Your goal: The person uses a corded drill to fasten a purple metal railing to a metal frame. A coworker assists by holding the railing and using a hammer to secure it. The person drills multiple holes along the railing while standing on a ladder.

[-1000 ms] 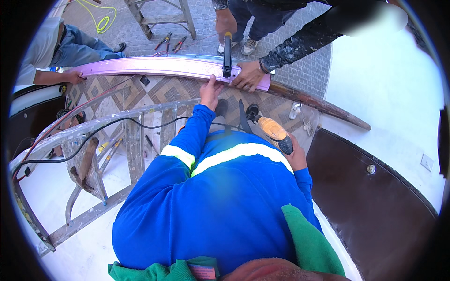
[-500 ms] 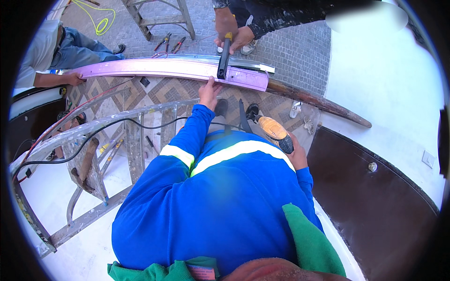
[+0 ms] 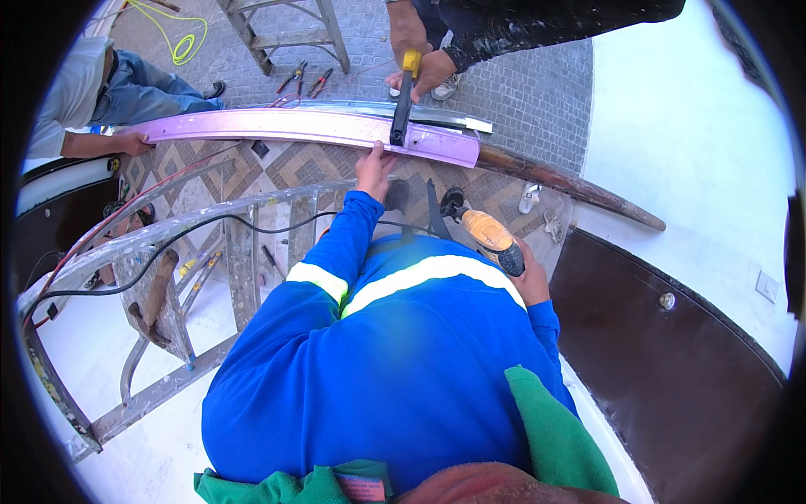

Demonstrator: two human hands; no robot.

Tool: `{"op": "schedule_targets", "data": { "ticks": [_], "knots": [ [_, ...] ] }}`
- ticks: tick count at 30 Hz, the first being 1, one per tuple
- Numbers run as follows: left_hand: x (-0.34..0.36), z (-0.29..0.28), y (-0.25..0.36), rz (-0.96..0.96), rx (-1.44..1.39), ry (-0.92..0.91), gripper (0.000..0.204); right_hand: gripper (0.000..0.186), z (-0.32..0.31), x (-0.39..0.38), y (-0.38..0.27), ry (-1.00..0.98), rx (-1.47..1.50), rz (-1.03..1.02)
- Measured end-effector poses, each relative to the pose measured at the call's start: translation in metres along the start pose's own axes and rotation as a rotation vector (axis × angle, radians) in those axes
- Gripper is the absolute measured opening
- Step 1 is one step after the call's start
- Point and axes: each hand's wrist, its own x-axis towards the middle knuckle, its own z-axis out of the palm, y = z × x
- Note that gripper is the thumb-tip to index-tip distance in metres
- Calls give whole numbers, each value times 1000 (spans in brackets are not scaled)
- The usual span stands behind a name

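Note:
My left hand (image 3: 372, 172) is at the near edge of a long pinkish-white metal strip (image 3: 277, 122), its fingers gripping that edge. In my right hand (image 3: 530, 277), low at my right side, is a yellow-and-black power tool (image 3: 487, 231) with its dark round front end pointing away from me. Just beyond my left hand, a co-worker's hands (image 3: 428, 71) hold a black clamp-like tool (image 3: 402, 105) with a yellow end, set against the strip. At the far left, another person's hand (image 3: 134, 142) supports the strip's other end.
A paint-spattered ladder (image 3: 243, 269) stands at my left, with a black cable (image 3: 277, 228) across it and a hammer (image 3: 151, 302) on it. A wooden pole (image 3: 579, 189) runs under the strip's right end. Pliers (image 3: 319, 82) lie on the paving near a second ladder (image 3: 290, 38).
The co-worker's hands and the yellow end of the clamp-like tool have shifted slightly. My left hand has moved a little at the strip's edge. My right hand stays about where it was.

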Motion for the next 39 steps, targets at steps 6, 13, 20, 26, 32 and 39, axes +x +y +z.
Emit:
{"op": "schedule_targets", "data": {
  "ticks": [6,13,20,26,32,39],
  "knots": [
    [-1,0,0,-3,-10,-3,36,71,0,2,0,-1,-11,-17],
    [-8,2,3,8,-18,-15,40,72,1,2,2,-9,8,-16],
    [-6,-4,1,10,6,-13,42,74,3,1,6,-2,-16,-57],
    [-2,-5,1,5,4,-23,41,75,2,-3,4,6,-16,-57],
    [-4,-3,2,0,-1,-20,40,75,1,-4,2,13,-20,-18],
    [0,-6,0,3,-8,-27,37,73,3,-1,5,5,-10,-9]
  ]
}}
